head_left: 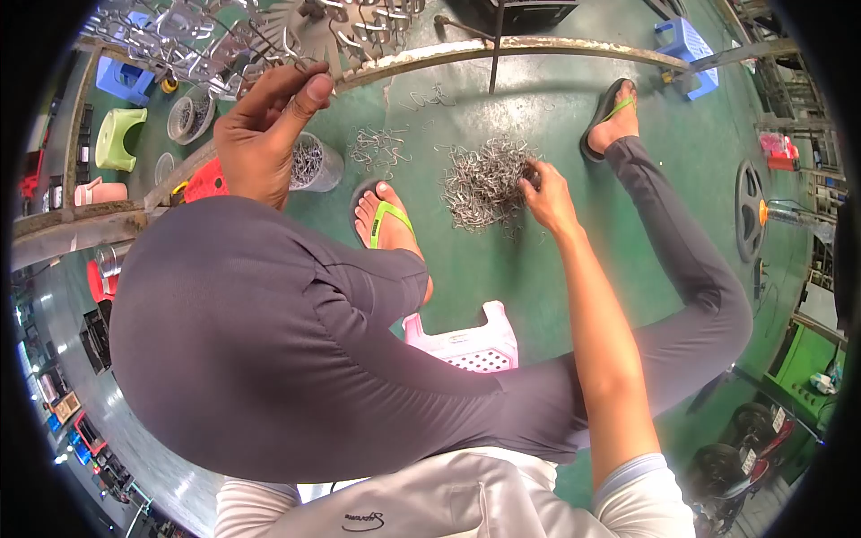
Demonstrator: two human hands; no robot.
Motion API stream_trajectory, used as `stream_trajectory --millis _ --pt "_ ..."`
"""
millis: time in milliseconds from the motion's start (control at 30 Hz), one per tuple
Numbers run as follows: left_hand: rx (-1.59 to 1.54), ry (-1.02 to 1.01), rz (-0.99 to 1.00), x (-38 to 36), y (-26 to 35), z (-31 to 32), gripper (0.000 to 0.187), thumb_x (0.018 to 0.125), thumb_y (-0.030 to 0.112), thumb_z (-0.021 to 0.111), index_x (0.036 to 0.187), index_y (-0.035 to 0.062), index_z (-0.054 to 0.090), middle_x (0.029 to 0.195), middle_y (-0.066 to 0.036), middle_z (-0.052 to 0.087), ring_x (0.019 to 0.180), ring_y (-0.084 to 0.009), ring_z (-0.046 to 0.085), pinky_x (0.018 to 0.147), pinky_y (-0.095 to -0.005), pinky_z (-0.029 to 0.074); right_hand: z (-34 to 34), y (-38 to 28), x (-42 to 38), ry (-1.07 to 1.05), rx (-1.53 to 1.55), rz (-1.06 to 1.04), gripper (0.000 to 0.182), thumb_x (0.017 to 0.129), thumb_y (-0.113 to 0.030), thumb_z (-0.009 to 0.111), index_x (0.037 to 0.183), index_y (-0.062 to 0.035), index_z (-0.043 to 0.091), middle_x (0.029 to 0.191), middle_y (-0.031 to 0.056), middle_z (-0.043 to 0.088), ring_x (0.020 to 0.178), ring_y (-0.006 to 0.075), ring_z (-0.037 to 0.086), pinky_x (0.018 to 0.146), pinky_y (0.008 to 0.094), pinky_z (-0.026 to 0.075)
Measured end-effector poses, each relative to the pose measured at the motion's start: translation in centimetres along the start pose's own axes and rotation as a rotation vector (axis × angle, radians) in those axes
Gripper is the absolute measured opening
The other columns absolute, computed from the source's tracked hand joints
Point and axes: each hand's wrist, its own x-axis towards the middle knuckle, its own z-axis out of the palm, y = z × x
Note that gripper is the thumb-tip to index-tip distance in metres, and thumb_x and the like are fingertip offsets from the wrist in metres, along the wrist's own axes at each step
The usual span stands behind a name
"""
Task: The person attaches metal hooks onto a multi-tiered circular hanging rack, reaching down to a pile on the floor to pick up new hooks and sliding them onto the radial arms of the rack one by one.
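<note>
Far left there's a lime-green plastic stool on the floor, then a clear tub with small metal bits in it. Above that, a cluster of shiny bent-metal parts hangs at the top of the view. The left hand is up right beside those, thumb and fingers drawn close together; looks like a pinch, but I honestly can't tell if there's a wire between the tips or just one behind them.

Just below is a translucent bucket full of metal pieces, and next to it a loose scatter of wire hooks on the green floor. Further right sits the main heap of wire hooks, with a pink stool nearer the body. The right hand is at the heap's right edge, fingers curled and touching it; can't see whether they've got one.

My guess on handling: each hook is light, stiff, a bit slick and hardly fragile. Tangling would be the real pain, so I'd pinch one mid-wire from the loose edge.
</note>
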Motion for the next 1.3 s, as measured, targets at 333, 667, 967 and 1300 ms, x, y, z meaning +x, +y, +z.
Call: stream_trajectory --millis 333,667,967,1300 --pt "-0.109 -0.010 0.023 0.0 -0.6 -0.1 0.024 0.088 0.010 0.087 0.109 0.0005 0.081 0.104 -0.005 0.075 0.093 -0.0141 0.068 0.084 -0.0283 0.055 10.2 -7.8 -5.5 -0.305 -0.164 0.194 0.036 0.091 -0.027 0.074 0.088 0.0085 0.075 0.093 0.0330 0.073 0.090 0.0495 0.073 0.083 0.0543 0.060" --pt "-0.060 -0.025 0.017 -0.1 -0.4 -0.3 0.024 0.089 0.010 0.086 0.110 0.0005 0.081 0.106 -0.007 0.075 0.092 -0.0151 0.069 0.084 -0.0289 0.057 9.5 -4.3 -5.6 -0.400 0.455 0.459 0.018 0.086 -0.012 0.071 0.085 0.0057 0.075 0.081 0.0174 0.074 0.067 0.0235 0.071 0.065 0.0366 0.058" --pt "-0.034 -0.060 -0.005 0.0 -0.3 -0.5 0.020 0.090 0.007 0.085 0.108 -0.0008 0.080 0.102 -0.006 0.076 0.092 -0.0131 0.070 0.082 -0.0269 0.055 4.2 -8.7 -1.6 -0.266 0.936 0.240 0.014 0.094 -0.009 0.075 0.101 0.0033 0.074 0.087 0.0061 0.074 0.072 0.0107 0.065 0.066 0.0267 0.055" --pt "-0.166 -0.137 -0.029 -1.0 -0.1 -1.2 0.015 0.089 0.000 0.083 0.104 -0.0017 0.080 0.106 -0.009 0.074 0.103 -0.0166 0.070 0.091 -0.0307 0.056 -3.1 -28.9 2.3 0.153 0.573 -0.633 0.013 0.082 -0.008 0.078 0.085 0.0016 0.069 0.078 0.0159 0.070 0.068 0.0293 0.071 0.065 0.0383 0.057"
